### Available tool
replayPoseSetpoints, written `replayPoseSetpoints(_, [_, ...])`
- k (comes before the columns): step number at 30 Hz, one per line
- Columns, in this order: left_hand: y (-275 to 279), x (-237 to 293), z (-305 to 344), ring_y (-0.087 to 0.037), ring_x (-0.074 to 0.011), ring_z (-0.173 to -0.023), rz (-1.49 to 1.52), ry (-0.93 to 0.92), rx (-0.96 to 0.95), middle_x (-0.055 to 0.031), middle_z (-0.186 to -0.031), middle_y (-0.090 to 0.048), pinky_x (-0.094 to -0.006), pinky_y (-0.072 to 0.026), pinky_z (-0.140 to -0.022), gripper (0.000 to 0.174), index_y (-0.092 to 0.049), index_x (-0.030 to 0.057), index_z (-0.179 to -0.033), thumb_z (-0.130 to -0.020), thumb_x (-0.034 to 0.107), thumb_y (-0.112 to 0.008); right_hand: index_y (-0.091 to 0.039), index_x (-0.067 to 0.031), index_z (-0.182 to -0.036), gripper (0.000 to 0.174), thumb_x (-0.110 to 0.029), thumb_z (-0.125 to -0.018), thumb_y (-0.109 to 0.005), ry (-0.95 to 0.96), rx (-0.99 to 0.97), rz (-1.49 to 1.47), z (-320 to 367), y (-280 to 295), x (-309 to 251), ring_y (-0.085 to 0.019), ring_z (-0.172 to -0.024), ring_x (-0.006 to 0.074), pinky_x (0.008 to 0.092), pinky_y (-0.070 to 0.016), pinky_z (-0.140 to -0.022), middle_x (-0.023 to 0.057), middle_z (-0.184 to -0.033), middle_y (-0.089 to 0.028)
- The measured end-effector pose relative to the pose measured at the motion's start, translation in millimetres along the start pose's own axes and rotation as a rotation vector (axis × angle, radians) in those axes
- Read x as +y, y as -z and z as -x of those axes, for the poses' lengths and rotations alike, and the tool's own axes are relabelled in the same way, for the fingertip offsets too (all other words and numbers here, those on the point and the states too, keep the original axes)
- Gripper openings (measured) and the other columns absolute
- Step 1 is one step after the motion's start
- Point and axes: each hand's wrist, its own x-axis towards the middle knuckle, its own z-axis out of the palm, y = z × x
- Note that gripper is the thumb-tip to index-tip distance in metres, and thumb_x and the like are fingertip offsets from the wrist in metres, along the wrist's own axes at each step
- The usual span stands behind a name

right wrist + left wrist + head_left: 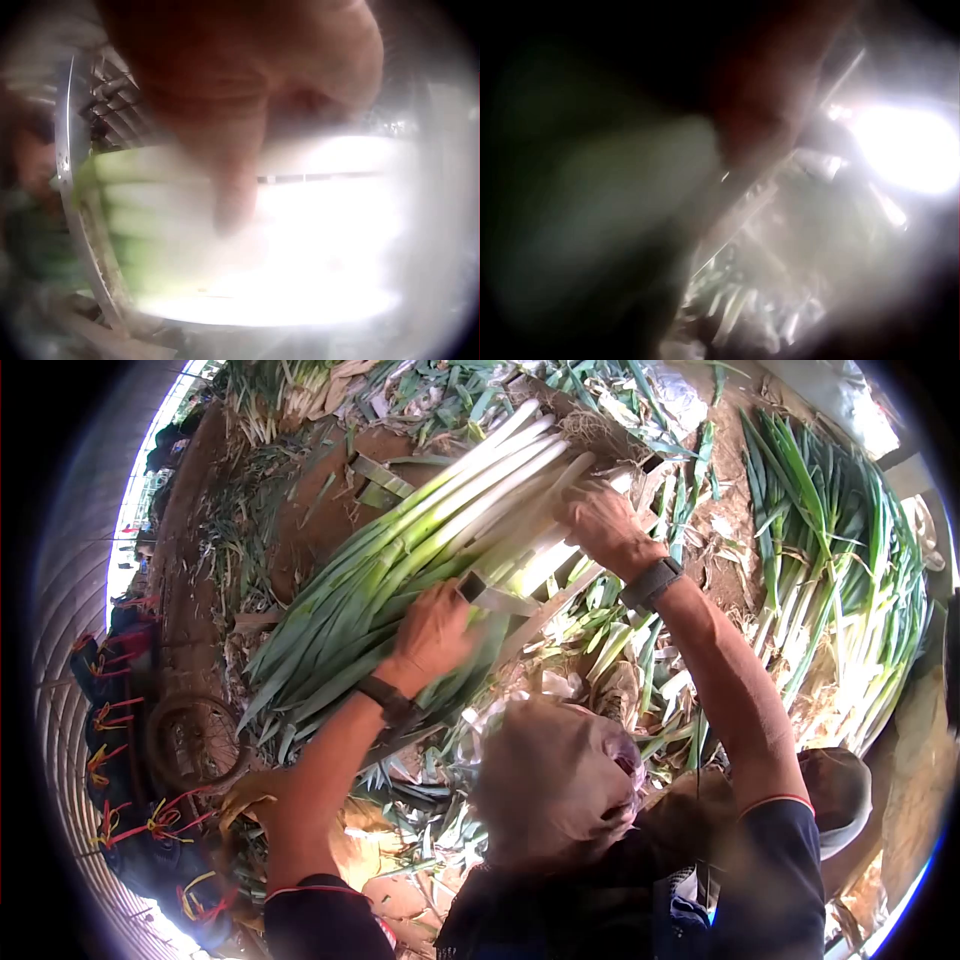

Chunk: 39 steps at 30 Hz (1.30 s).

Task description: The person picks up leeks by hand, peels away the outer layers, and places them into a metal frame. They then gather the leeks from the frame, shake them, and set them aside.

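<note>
A thick bundle of long green onions [400, 550] lies slanted across a metal frame [505, 601], white ends at the upper right, dark leaves at the lower left. My right hand [605, 525] grips at the white stalks near their root ends. In the right wrist view its thumb [234, 202] lies against the brightly lit white stalks [322, 240]. Over the leaves, beside a square metal post of the frame, is my left hand [432, 635], blurred on its thumb side. Its fingertips are hidden, and I cannot tell how they lie; the left wrist view is dark and smeared.
More green onions [835, 580] are piled at the right. Loose leaves and peelings [430, 400] litter the ground. A spoked wheel [198, 738] stands at the lower left, near dark things tied with coloured strings [165, 820]. A person's hat [545, 780] is close below.
</note>
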Motion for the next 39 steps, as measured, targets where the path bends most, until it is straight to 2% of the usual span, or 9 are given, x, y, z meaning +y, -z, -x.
replayPoseSetpoints(2, [5,6,1,-0.055,-0.0469,-0.112,-0.012,0.057,-0.034,-0.0275,-0.13,-0.053,-0.0497,-0.0449,-0.098,0.073,-0.041,-0.0003,-0.143,-0.08,0.02,-0.072,-0.073,-0.0068,-0.084,0.009,-0.01,-0.079,-0.066,-0.1,-0.08,-0.052,2,9,-7,-0.057,-0.112,0.029,0.0404,-0.0466,-0.098,0.0101,-0.113,-0.066])
replayPoseSetpoints(6, [21,22,1,-0.053,-0.0453,-0.113,-0.023,0.056,0.002,-0.029,-0.128,-0.053,-0.0512,-0.0407,-0.101,0.073,-0.038,-0.0008,-0.144,-0.081,0.021,-0.069,-0.041,-0.0092,-0.147,0.057,-0.009,-0.09,-0.049,-0.224,-0.395,0.344,7,27,-43,-0.034,-0.143,0.0325,0.0459,-0.0194,-0.123,0.0149,-0.151,-0.042])
replayPoseSetpoints(9, [33,33,15,-0.051,-0.0428,-0.115,-0.184,0.02,0.046,-0.0285,-0.124,-0.054,-0.0502,-0.0403,-0.099,0.065,-0.045,-0.0003,-0.137,-0.082,0.022,-0.07,-0.041,-0.0158,-0.147,0.054,-0.005,-0.094,-0.049,-0.253,0.07,0.097,57,11,-67,-0.035,-0.142,0.0282,0.0485,-0.0132,-0.124,0.0124,-0.148,-0.043])
replayPoseSetpoints(15, [164,146,54,-0.062,-0.0433,-0.101,0.09,-0.053,-0.114,-0.0239,-0.113,-0.066,-0.044,-0.0505,-0.087,0.043,-0.06,-0.0057,-0.121,-0.079,0.003,-0.068,-0.064,-0.0148,-0.122,0.035,-0.005,-0.09,-0.053,-0.51,-0.606,0.027,172,-12,-46,-0.052,-0.126,0.0308,0.056,-0.0281,-0.113,0.0117,-0.134,-0.056])
replayPoseSetpoints(23, [185,296,-6,-0.07,-0.0329,-0.089,0.453,-0.466,0.01,-0.0209,-0.103,-0.07,-0.04,-0.057,-0.078,0.045,-0.06,-0.002,-0.125,-0.084,0.011,-0.072,-0.066,-0.0083,-0.112,0.025,-0.013,-0.096,-0.047,-0.942,-0.488,0.127,252,72,51,-0.065,-0.104,0.0286,0.0449,-0.0487,-0.091,0.0133,-0.11,-0.065])
replayPoseSetpoints(30, [120,324,-43,-0.07,-0.03,-0.095,0.415,-0.468,-0.446,-0.0204,-0.113,-0.069,-0.0397,-0.0564,-0.086,0.048,-0.059,-0.0012,-0.127,-0.084,0.016,-0.074,-0.058,-0.0027,-0.113,0.023,-0.01,-0.092,-0.051,-1.72,0.085,-0.254,391,154,183,-0.063,-0.096,0.0371,0.0479,-0.0537,-0.082,0.0214,-0.103,-0.062])
replayPoseSetpoints(31, [111,321,-48,-0.07,-0.0296,-0.092,0.41,-0.498,-0.425,-0.0197,-0.11,-0.07,-0.0401,-0.0565,-0.082,0.049,-0.059,-0.0013,-0.126,-0.083,0.017,-0.075,-0.055,-0.0003,-0.112,0.022,-0.011,-0.093,-0.049,-1.356,-0.015,0.212,430,140,198,-0.063,-0.097,0.0386,0.0476,-0.0524,-0.083,0.0234,-0.106,-0.061])
replayPoseSetpoints(35, [70,320,-68,-0.066,-0.0218,-0.065,0.325,-0.666,-0.255,-0.0183,-0.087,-0.069,-0.033,-0.0553,-0.054,0.038,-0.057,-0.0073,-0.12,-0.088,0.01,-0.068,-0.054,-0.0013,-0.112,0.024,-0.006,-0.09,-0.047,-1.409,-0.063,0.334,459,136,213,-0.062,-0.094,0.0395,0.0476,-0.0501,-0.084,0.0227,-0.098,-0.063])
replayPoseSetpoints(39, [67,328,-92,-0.066,-0.0285,-0.074,0.358,-0.706,-0.316,-0.0188,-0.093,-0.066,-0.038,-0.0518,-0.066,0.037,-0.055,-0.0069,-0.12,-0.087,0.008,-0.062,-0.055,-0.0023,-0.112,0.022,-0.005,-0.091,-0.049,-1.087,0.165,0.834,475,99,229,-0.062,-0.092,0.0377,0.0496,-0.0476,-0.09,0.0216,-0.09,-0.063])
